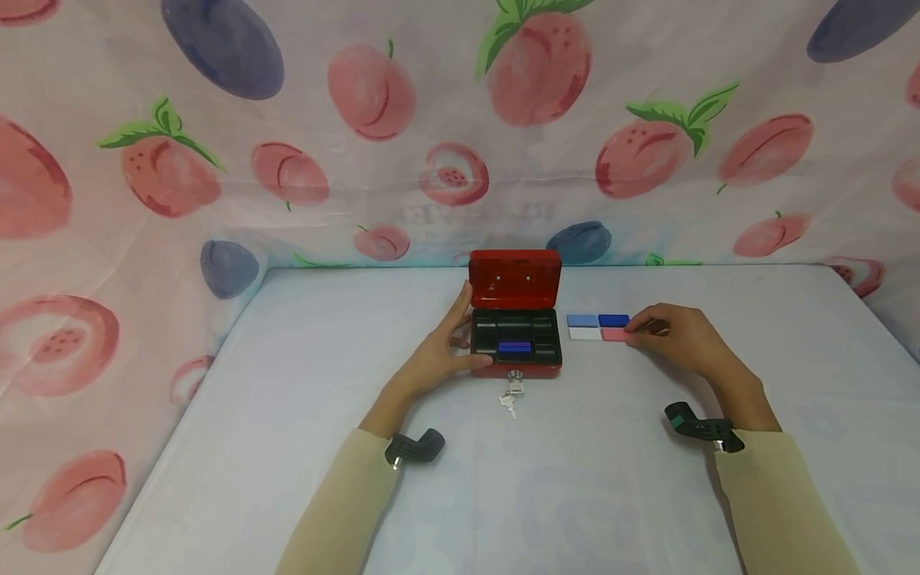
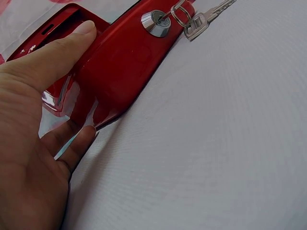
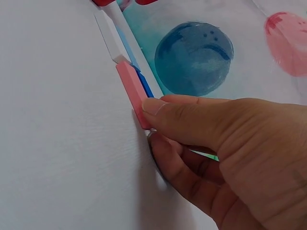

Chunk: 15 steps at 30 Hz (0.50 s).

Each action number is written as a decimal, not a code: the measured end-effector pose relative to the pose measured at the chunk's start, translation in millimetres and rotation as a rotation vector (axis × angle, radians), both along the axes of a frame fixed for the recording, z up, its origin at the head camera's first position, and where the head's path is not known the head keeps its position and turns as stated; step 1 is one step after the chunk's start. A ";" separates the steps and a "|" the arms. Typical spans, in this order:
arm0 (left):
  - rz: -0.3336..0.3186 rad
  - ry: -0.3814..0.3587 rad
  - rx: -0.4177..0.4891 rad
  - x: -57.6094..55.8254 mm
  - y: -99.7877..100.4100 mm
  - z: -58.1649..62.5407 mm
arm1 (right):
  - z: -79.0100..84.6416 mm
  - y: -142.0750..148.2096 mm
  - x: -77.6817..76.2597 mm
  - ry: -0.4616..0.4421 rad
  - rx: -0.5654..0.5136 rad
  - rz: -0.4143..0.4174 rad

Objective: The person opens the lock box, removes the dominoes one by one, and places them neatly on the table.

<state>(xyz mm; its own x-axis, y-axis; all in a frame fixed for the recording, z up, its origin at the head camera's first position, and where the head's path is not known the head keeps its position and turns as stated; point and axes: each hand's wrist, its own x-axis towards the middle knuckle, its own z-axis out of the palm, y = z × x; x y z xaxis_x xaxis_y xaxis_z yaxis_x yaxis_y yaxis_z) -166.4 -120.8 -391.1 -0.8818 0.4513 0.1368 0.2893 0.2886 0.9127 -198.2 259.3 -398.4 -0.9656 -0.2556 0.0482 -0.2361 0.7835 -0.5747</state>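
A red cash box (image 1: 516, 371) stands on the table with its lid (image 1: 514, 279) raised. Inside, a blue block (image 1: 514, 347) and a thin purple strip lie in the black tray (image 1: 485, 318). My left hand (image 1: 431, 355) holds the box's left side, thumb over the front rim and fingers along the side wall. To the right of the box, a light blue block (image 1: 582, 320), a dark blue block (image 1: 611, 320), a white block (image 1: 584, 334) and a pink block (image 1: 613, 334) lie together. My right hand (image 1: 676, 339) pinches the pink block at its right end.
Keys (image 1: 509, 401) hang from the lock (image 2: 156, 23) at the box's front and lie toward the table's near side. White cloth covers the table (image 1: 575, 479). A fruit-print curtain (image 1: 460, 104) hangs behind the table's far edge.
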 end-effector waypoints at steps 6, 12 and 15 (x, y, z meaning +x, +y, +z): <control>0.003 -0.008 -0.002 0.2 -0.1 -0.2 | 3.4 0.0 1.0 -0.032 0.006 -0.011; 0.006 -0.010 -0.008 0.9 0.1 0.2 | 9.9 0.9 1.6 0.025 -0.027 0.022; 0.011 -0.010 -0.008 0.6 0.3 -0.4 | 12.9 -0.6 1.4 0.097 -0.030 0.047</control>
